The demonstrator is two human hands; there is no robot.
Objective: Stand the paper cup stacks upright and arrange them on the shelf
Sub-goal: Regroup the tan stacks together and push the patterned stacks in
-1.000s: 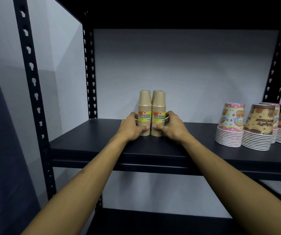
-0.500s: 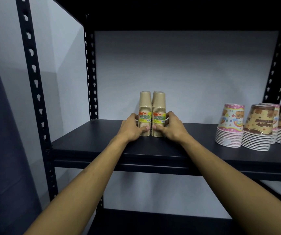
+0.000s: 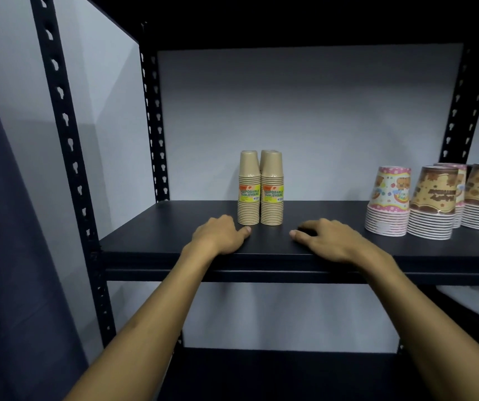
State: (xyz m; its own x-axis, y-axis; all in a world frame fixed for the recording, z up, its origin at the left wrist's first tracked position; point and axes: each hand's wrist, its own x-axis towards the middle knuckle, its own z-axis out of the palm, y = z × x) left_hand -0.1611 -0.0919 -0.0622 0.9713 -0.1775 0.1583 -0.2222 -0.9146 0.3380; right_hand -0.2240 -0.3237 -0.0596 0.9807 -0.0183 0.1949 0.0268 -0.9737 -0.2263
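Now both hands, left hand (image 3: 218, 235) and right hand (image 3: 329, 238), are off the brown cup stacks (image 3: 260, 188), fingers loosely curled and empty on the shelf (image 3: 151, 238); stacks stand upright unaided, placement apparently finished.

My forearms run bare to the wrists, no sleeves showing; left hand (image 3: 219, 234) and right hand (image 3: 330, 240) ungloved, ringless.

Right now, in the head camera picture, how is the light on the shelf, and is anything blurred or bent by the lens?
Head view: light is dim and bluish, the underside of the upper shelf black; the tan paper cup stacks stay sharp, their labels readable; the perforated black upright posts lean from wide-angle distortion; both hands look slightly soft.
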